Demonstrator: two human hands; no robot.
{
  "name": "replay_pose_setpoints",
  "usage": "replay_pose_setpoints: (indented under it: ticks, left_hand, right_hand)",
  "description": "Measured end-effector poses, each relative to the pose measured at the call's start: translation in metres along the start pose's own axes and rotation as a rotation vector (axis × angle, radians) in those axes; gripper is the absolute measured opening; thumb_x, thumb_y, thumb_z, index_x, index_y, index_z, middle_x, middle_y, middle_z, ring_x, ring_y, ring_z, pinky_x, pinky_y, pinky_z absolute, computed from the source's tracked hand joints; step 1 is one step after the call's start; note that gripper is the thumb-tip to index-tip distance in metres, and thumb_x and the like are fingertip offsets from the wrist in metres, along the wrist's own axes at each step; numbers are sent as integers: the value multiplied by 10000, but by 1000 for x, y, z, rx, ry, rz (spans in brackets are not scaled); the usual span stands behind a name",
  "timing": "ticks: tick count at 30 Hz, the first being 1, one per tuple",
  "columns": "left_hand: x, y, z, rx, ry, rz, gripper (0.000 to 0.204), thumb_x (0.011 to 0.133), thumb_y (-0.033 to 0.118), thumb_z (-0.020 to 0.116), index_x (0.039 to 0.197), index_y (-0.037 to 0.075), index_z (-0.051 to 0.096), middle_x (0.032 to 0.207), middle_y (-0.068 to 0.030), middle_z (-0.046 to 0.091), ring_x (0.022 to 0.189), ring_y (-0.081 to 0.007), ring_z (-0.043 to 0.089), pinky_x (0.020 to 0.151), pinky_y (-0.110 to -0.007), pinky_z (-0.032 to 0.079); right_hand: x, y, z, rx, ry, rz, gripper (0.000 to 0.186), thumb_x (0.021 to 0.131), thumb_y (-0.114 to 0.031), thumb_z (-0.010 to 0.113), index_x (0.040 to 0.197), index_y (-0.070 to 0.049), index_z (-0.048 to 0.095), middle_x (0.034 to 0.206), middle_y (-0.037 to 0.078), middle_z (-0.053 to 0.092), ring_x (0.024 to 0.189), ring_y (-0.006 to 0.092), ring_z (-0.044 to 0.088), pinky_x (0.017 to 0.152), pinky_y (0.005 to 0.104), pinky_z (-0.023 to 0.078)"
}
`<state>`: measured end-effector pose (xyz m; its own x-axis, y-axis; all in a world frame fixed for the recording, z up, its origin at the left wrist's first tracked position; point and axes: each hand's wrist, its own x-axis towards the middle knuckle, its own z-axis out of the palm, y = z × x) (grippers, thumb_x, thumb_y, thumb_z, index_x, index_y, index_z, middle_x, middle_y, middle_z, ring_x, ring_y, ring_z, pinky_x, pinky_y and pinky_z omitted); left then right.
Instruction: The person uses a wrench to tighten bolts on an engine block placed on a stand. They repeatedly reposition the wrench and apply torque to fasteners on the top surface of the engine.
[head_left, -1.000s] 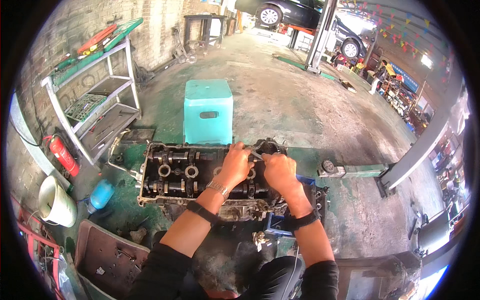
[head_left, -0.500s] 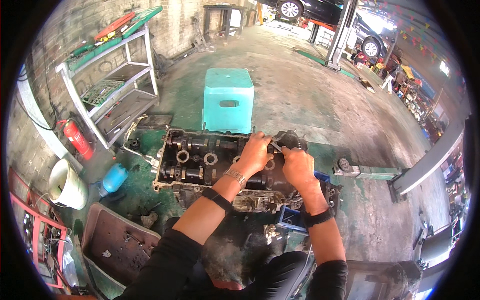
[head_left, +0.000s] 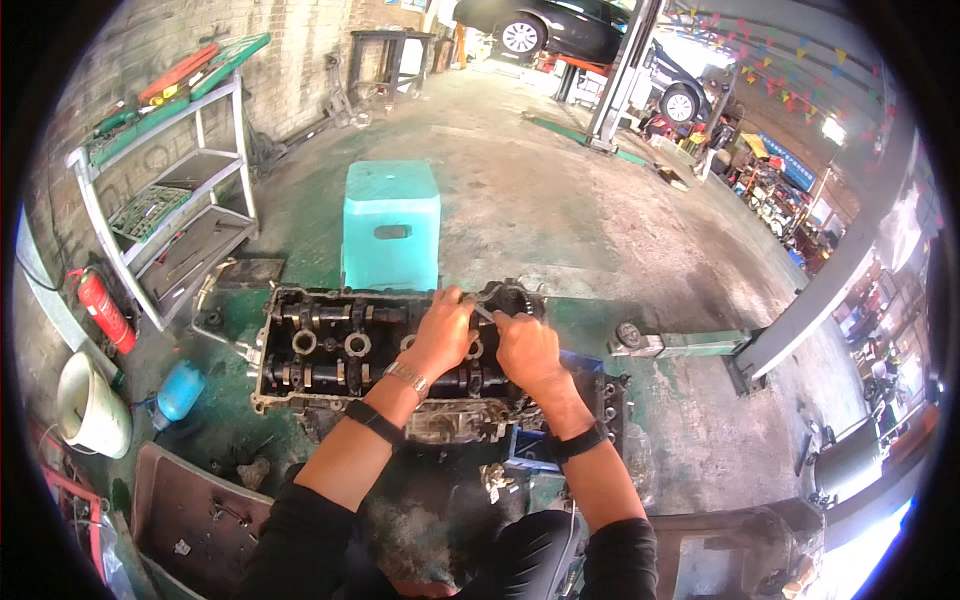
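Observation:
A dark, oily engine cylinder head [head_left: 440, 424] with two camshafts and several round plug-hole rims lies in front of me. Over its right half, my right hand [head_left: 528, 350] is closed in a fist round a slim silver wrench [head_left: 484, 313]. My left hand [head_left: 443, 335] has its fingers curled down at the other end of that wrench, close to the far edge. What the wrench's end sits on is hidden beneath the fingers. Just right of my right hand is the round opening [head_left: 510, 299] at the cylinder head's end.
A turquoise stool [head_left: 391, 225] stands just beyond the cylinder head. To the left are a tool cart [head_left: 160, 215], a fire extinguisher [head_left: 103, 308], a bucket [head_left: 92, 405] and a brown tray [head_left: 195, 510]. A lift arm [head_left: 690, 343] reaches in from the right.
The whole scene has shifted left and slightly down in the picture as my head turned. Both hands stay on the wrench at about the same place over the cylinder head.

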<state>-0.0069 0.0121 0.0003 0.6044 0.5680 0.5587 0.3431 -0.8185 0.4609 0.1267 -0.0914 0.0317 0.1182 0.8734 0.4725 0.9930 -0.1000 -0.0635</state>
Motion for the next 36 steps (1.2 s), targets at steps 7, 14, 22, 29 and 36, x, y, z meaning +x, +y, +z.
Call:
replay_pose_setpoints:
  ticks: [7,14,22,29,36]
  left_hand:
    - [0,-1,1,21,-12,-4,500,722,14,756,1195,13,592,1151,-186,530,1122,-412,492,955,-466,467]
    - [3,-2,0,37,-40,10,371,737,-18,689,1102,-65,641,1122,-226,529,1115,-413,494,935,-454,481]
    - [5,0,-5,-1,-56,-1,392,736,-29,677,1123,-66,634,1132,-214,530,1127,-413,490,935,-447,483]
    - [6,-1,-3,16,-73,-18,428,733,2,715,1146,-70,630,1140,-219,529,1133,-424,489,943,-449,480]
    - [5,-3,-1,-16,-53,-1,373,726,10,729,1081,-72,647,1134,-227,528,1116,-433,499,938,-463,480]
  right_hand:
    - [2,-2,-1,-49,-51,24,267,830,-95,560,1055,-121,700,812,165,673,725,378,675,626,470,545]
    - [-4,-8,-2,-41,-14,71,256,864,-118,552,1070,-137,703,830,156,674,737,375,678,635,460,548]
    - [-2,-16,-6,25,-35,162,240,900,-154,538,1071,-163,705,864,140,688,773,362,682,680,460,546]
    - [-1,-19,-6,23,-35,192,222,893,-160,551,1052,-151,705,852,159,692,785,377,677,687,473,540]
    - [-1,-21,-7,41,-24,215,195,887,-163,564,1024,-145,701,845,171,691,790,383,677,685,485,534]
